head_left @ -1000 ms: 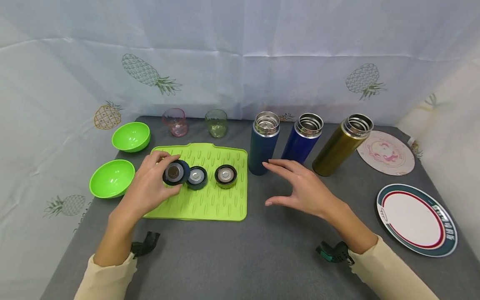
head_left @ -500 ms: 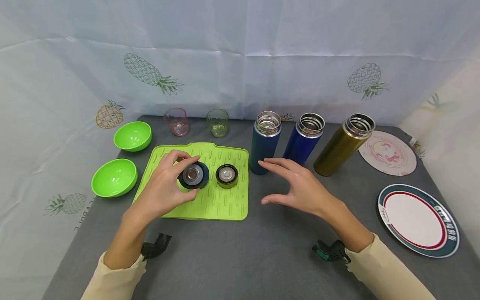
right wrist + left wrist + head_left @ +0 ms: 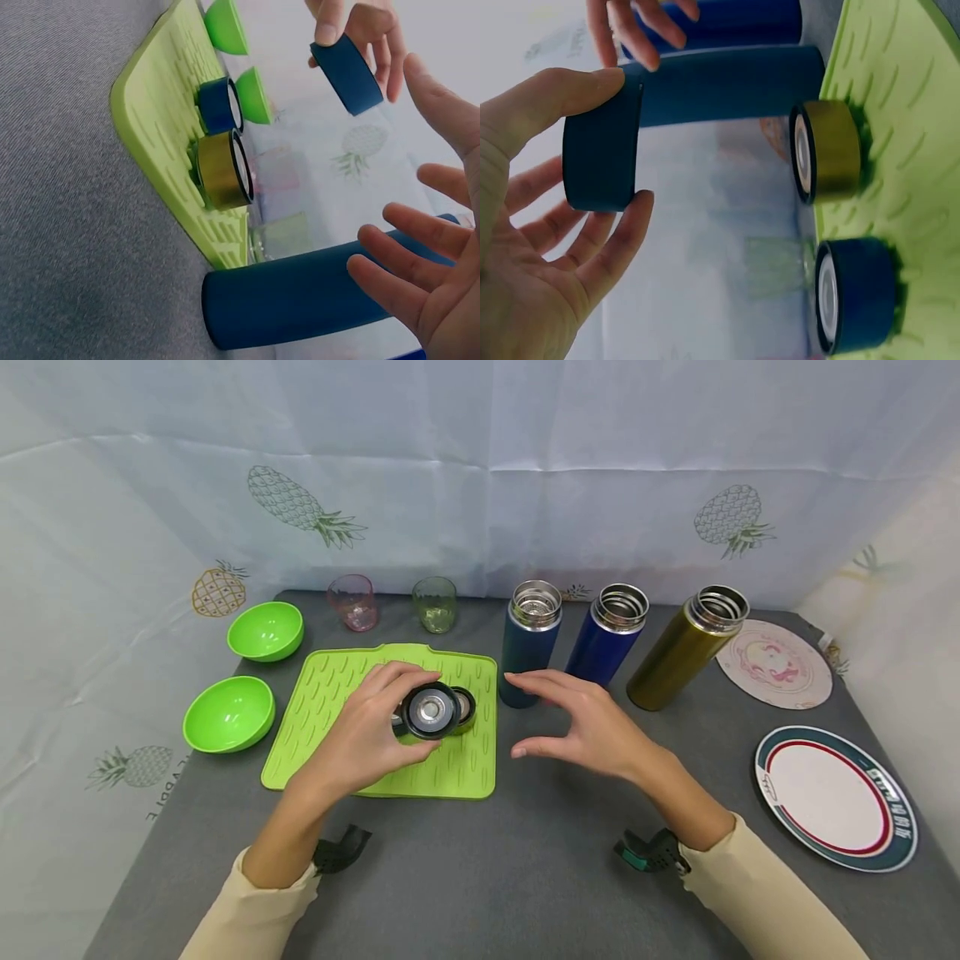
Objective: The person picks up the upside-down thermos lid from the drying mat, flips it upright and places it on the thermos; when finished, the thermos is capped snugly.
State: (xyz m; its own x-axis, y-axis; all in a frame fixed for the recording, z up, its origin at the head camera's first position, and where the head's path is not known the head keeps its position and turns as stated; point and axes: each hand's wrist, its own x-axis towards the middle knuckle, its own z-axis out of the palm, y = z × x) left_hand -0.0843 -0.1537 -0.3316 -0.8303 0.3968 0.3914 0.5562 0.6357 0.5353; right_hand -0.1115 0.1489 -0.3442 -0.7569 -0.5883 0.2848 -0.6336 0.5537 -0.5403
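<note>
A teal bottle cap (image 3: 604,150), its inner side facing up, is pinched between the thumb and fingers of my left hand (image 3: 363,737) above the green mat (image 3: 315,718). Below it on the mat lie a gold cap (image 3: 834,152) and a blue cap (image 3: 862,295), both partly hidden by the held cap in the head view. My right hand (image 3: 588,720) hovers with thumb and fingers apart, holding nothing, in front of the teal bottle (image 3: 527,652). That bottle stands uncapped beside an uncapped blue bottle (image 3: 602,647) and an uncapped gold bottle (image 3: 671,664).
Two green bowls (image 3: 228,714) stand left of the mat. Behind it are a pink glass (image 3: 354,602) and a green glass (image 3: 434,604). On the right lie a round pink mat (image 3: 776,664) and a rimmed plate (image 3: 834,799). A patterned cloth (image 3: 600,427) hangs behind.
My left hand has carried the teal cap rightward across the mat, over the blue cap and up to the gold one. My right hand has shifted slightly left.
</note>
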